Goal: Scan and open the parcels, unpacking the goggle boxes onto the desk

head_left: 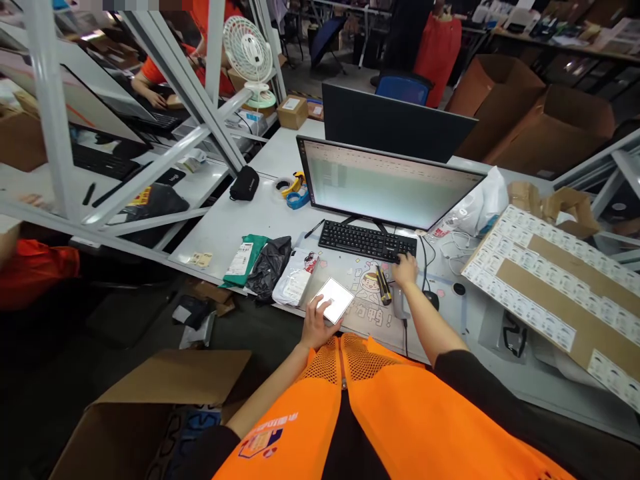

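My left hand (316,327) grips a small flat white box (336,301) by its near left edge, close to the front of the desk. My right hand (405,270) rests its fingertips on the right end of a black keyboard (360,240), its fingers partly bent and holding nothing. A grey handheld scanner (400,303) with a cable lies beside my right wrist. Between my hands is a black-and-yellow utility knife (383,285) on a printed desk mat (373,320). Behind the keyboard stands a lit monitor (385,183).
Green (245,260), black (270,267) and white (296,277) parcels lie left of the box. Tape rolls (297,199) and a black pouch (245,183) sit farther back. A label-covered cardboard sheet (555,293) covers the right side. An open carton (165,373) stands below left.
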A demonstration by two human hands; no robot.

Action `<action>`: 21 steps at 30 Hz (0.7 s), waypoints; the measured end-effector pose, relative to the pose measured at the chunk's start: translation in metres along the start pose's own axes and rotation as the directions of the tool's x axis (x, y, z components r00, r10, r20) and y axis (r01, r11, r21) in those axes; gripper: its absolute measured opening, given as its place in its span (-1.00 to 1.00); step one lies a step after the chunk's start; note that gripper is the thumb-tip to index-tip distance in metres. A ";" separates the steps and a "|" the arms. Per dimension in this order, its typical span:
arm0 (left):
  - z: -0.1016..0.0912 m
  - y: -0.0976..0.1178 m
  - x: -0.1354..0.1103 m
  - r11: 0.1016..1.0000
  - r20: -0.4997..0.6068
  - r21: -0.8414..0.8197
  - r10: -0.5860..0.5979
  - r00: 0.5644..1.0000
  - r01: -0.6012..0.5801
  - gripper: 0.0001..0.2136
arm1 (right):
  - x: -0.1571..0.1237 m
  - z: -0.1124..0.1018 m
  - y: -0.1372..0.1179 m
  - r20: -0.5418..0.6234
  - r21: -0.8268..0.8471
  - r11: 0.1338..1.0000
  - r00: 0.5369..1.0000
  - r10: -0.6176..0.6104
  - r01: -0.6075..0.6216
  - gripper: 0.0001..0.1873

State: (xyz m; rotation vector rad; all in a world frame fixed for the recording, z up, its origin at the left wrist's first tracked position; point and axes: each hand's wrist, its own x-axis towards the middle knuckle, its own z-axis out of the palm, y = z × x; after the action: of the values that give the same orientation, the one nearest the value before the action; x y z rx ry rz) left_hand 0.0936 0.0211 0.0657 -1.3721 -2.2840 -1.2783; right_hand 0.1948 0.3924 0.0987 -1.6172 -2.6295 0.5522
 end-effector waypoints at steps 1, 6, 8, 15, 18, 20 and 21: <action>0.000 0.000 0.000 1.000 -0.003 -0.003 0.011 1.000 -0.011 -0.41 | -0.008 -0.003 0.017 -0.071 0.036 0.999 0.997 0.024 -0.022 -0.36; 0.001 -0.002 0.001 1.000 0.004 0.009 0.003 1.000 -0.003 -0.44 | -0.065 -0.010 0.110 -0.252 0.135 0.970 0.939 0.233 -0.204 -0.29; 0.002 -0.004 0.001 1.000 -0.001 -0.016 -0.009 1.000 0.009 -0.45 | -0.087 -0.008 0.132 -0.213 0.149 0.955 0.935 0.285 -0.257 -0.28; 0.001 -0.010 0.006 1.000 0.049 -0.024 0.008 0.999 -0.007 -0.42 | -0.104 0.014 0.144 0.006 0.172 0.936 0.951 0.310 -0.306 -0.08; -0.002 -0.011 0.007 1.000 0.057 -0.017 0.020 0.998 -0.019 -0.41 | -0.096 0.018 0.143 0.041 0.176 0.924 0.940 0.338 -0.340 -0.05; -0.003 -0.010 0.008 1.000 0.067 -0.017 -0.001 0.998 0.002 -0.41 | -0.091 0.018 0.145 0.043 0.172 0.921 0.937 0.348 -0.350 -0.09; -0.003 -0.009 0.008 1.000 0.070 -0.020 -0.011 0.997 0.012 -0.41 | -0.089 0.017 0.147 0.041 0.166 0.922 0.936 0.349 -0.351 -0.10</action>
State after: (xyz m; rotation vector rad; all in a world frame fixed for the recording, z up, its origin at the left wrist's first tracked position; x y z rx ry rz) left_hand 0.0811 0.0218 0.0663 -1.4345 -2.3337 -1.2796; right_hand 0.3605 0.3697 0.0552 -2.0403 -2.2299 0.7721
